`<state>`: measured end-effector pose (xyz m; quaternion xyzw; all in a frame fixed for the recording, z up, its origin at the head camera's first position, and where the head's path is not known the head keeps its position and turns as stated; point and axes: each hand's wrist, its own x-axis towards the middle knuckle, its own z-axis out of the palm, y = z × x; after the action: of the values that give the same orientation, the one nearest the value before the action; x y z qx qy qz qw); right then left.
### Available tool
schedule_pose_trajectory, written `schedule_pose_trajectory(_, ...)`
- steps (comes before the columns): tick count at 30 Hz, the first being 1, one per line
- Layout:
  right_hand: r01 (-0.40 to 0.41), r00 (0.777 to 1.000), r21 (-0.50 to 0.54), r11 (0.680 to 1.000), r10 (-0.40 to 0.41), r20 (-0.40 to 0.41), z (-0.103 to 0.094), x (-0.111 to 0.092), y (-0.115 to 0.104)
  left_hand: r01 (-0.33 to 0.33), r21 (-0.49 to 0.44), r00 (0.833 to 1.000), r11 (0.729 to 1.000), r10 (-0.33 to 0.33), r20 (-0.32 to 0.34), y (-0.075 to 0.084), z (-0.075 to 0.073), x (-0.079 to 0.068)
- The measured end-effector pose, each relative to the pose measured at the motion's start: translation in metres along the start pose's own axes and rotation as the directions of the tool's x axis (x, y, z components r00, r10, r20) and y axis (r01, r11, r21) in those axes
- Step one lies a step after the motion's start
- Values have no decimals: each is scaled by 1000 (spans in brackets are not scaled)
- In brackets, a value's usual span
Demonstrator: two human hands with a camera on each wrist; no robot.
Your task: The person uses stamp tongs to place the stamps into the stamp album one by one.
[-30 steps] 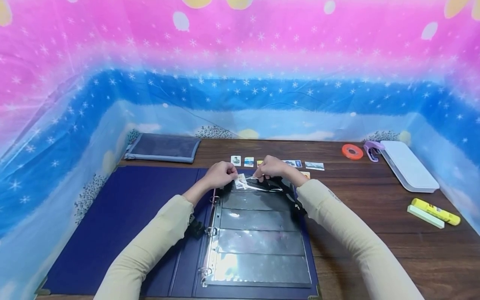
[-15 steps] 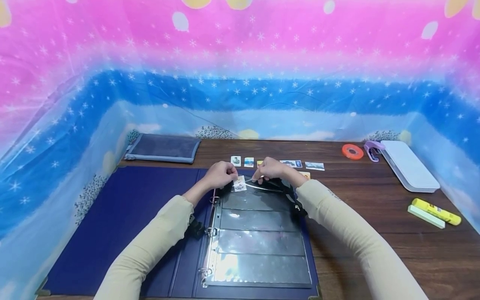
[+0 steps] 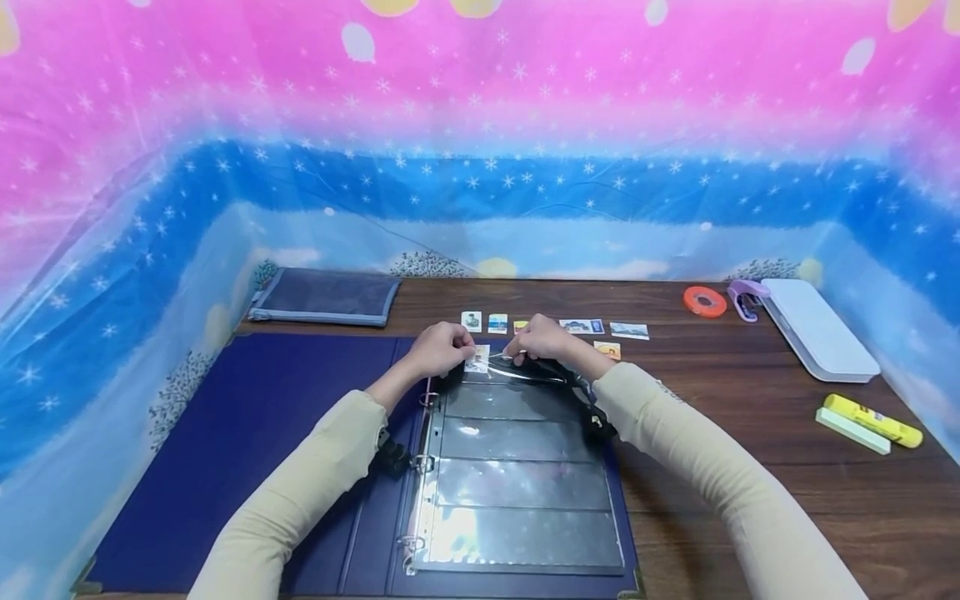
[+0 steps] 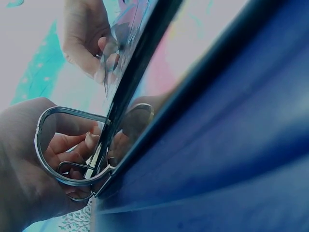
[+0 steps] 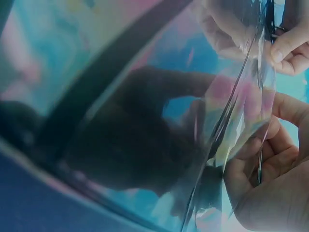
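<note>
An open navy ring binder (image 3: 285, 450) bears a black stock page (image 3: 521, 483) with clear strip pockets on its rings. At the page's top left, my left hand (image 3: 441, 350) pinches a small stamp (image 3: 477, 359) by its upper corner; the stamp's lower part lies at the top pocket. Just right of it, my right hand (image 3: 542, 337) pinches the lifted clear film of that pocket. In the right wrist view, clear film (image 5: 248, 104) runs between the right hand's thumb and fingers (image 5: 277, 169). A metal ring (image 4: 41, 140) partly covers the left hand in the left wrist view.
Several stamps (image 3: 628, 332) lie in a row behind the binder, some hidden by the right hand. A mesh zip pouch (image 3: 326, 296) is at back left. To the right are orange tape (image 3: 704, 302), a purple stapler-like tool (image 3: 747, 300), a white case (image 3: 821, 329) and a yellow glue stick (image 3: 873, 421).
The stamp dipped slightly down and left, then came back up a little in the left hand. My right hand stays on the film, almost still.
</note>
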<state>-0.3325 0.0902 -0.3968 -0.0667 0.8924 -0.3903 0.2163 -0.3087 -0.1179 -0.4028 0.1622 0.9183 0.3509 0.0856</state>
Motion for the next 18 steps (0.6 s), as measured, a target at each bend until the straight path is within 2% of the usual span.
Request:
schedule_pose_trajectory(12, 140, 990, -97, 985, -136, 44, 1, -1, -4, -23, -31, 1000, 999, 22, -6, -3, -1, 0)
schedule_pose_trajectory(18, 162, 987, -155, 975, -159, 35, -4, -2, 0, -36, -64, 999, 997, 36, -10, -3, 1, -1)
